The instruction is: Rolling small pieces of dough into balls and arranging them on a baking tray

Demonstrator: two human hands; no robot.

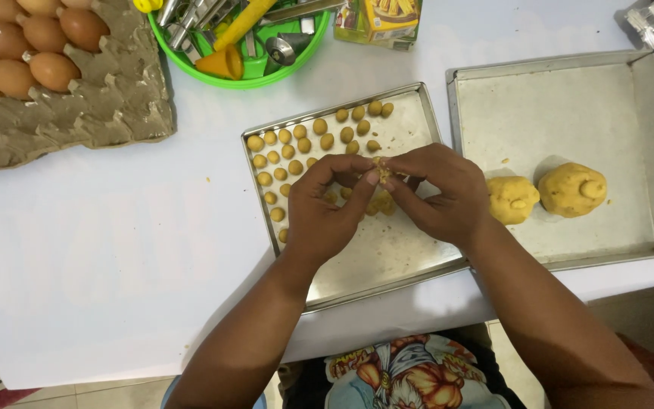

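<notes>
Nearest the camera, the left hand (319, 208) and the right hand (437, 197) are meeting above a metal tray (387, 257), fingertips pinched together around a small crumbly bit of dough (382, 173). The fingers are closing almost fully on it, thumbs and forefingers doing the pinching while the other fingers are curling loosely (whether the bit is being rolled or pulled apart, I cannot tell). Under and beyond the hands, many small dough balls (297, 144) are lying in rows on the far and left part of that tray, while its near part is showing bare metal, so a fair share of shaping looks done and room is remaining. To the right, a second tray (569, 98) is holding two big dough lumps (546, 193), just beside each other, apparently waiting to be portioned. Farther off, an egg carton (85, 98) is sitting at far left and a green bowl (247, 76) of tools at far centre.
</notes>
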